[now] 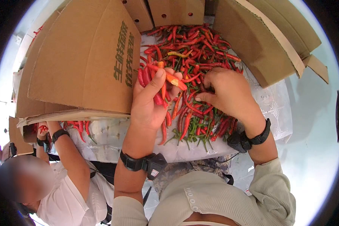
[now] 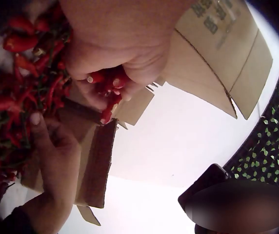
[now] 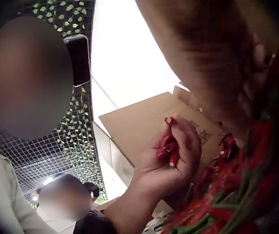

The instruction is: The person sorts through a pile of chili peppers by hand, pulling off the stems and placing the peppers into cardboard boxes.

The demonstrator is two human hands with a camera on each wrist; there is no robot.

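In the head view the left hand (image 1: pixel 151 97) holds several red chilies, one of them orange-red (image 1: pixel 175 81) under the thumb. The left wrist view shows cut ends of red chilies (image 2: pixel 111 84) between the curled fingers of that left hand (image 2: pixel 122 48). The right hand (image 1: pixel 229 90) is at the right side of the chili pile (image 1: pixel 194 41), thumb and fingers bent down among the chilies. Whether it grips one is hidden in the head view, and the right wrist view is dark around the right hand (image 3: pixel 212 63). Green stems (image 1: pixel 196 128) lie at the pile's near edge.
A printed cardboard box (image 1: pixel 83 56) stands left of the pile, another carton (image 1: pixel 260 41) to the right, and a box panel (image 1: pixel 177 13) behind. Plastic sheeting (image 1: pixel 278 105) covers the table. At the lower left another person (image 1: pixel 67 177) works beside more chilies (image 1: pixel 81 128).
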